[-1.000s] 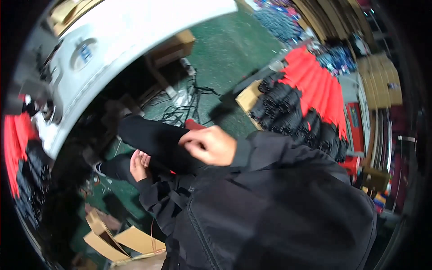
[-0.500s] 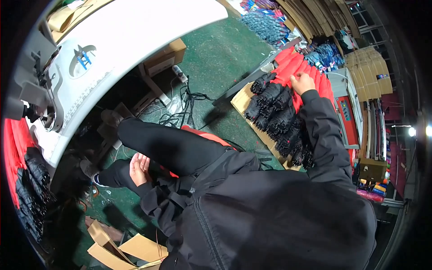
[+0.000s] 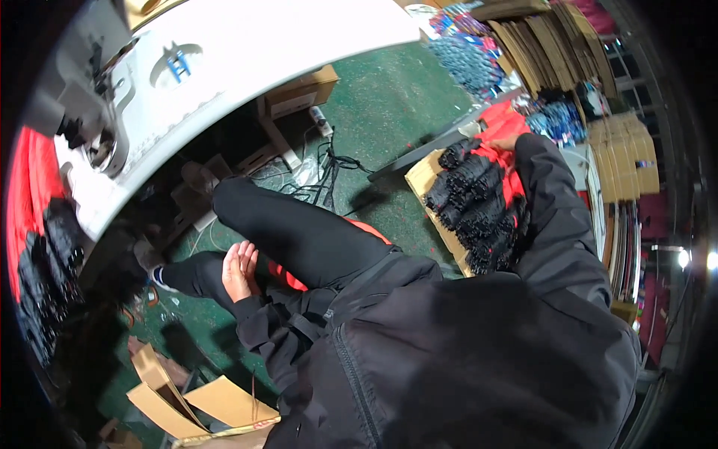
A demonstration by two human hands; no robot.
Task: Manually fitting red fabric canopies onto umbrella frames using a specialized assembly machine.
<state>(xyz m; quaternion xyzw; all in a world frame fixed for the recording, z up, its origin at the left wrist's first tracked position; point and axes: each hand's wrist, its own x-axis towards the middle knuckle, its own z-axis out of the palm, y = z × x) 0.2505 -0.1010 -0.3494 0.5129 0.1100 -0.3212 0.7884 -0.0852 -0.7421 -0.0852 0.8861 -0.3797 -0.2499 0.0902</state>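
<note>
At the right, a stack of long cloth bundles lies side by side, red [image 3: 499, 124] at the far part and black with rough, bunched ends [image 3: 479, 202] at the near part. My right hand [image 3: 505, 142] is on the red cloth, its fingers bent over a piece of it and partly hidden by the fold and the dark sleeve. Over my lap, my left hand [image 3: 239, 271] is turned palm up with its fingers stretched out, holding nothing. It is close to my black trouser leg [image 3: 292, 239].
A white sewing-machine table [image 3: 277, 37] spans the upper left, with blue clips [image 3: 179, 67] in a recess. More red cloth [image 3: 34, 179] hangs at the left edge. An opened carton [image 3: 224, 404] stands at the lower left. Cables [image 3: 329, 168] lie across the green floor [image 3: 381, 90].
The view has shifted, so the surroundings sit differently. My right hand has sunk lower into the red cloth, which is now bunched near it. My left hand stays over my lap, palm up.
</note>
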